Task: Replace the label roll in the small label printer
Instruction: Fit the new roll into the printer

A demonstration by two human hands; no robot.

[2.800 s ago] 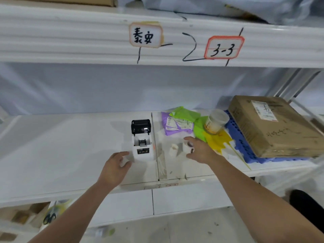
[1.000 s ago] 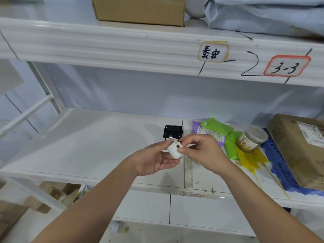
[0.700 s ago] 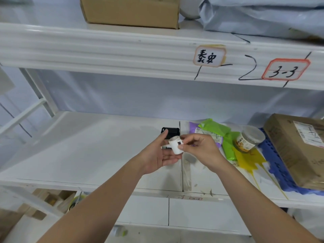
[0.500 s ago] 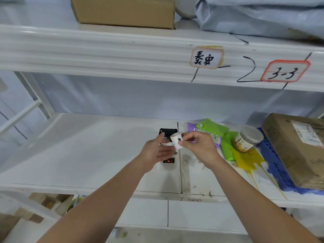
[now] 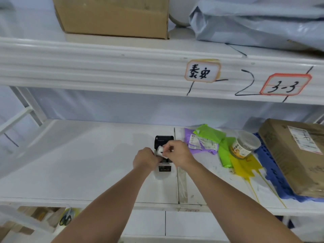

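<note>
Right hand (image 5: 177, 153) pinched on one white label roll (image 5: 161, 151), poised just above one small label printer (image 5: 164, 155). Left hand (image 5: 144, 158) curled beside the printer body, grip unclear. Roll tilted, nearer the right hand. Black lid (image 5: 164, 140) raised behind. One jar (image 5: 244, 146) well right.

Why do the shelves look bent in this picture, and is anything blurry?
Head view: the wide-angle lens bows the upper shelf edge; the cardboard parcel at the right edge smears; the label roll is small and soft; lighting is flat.
</note>
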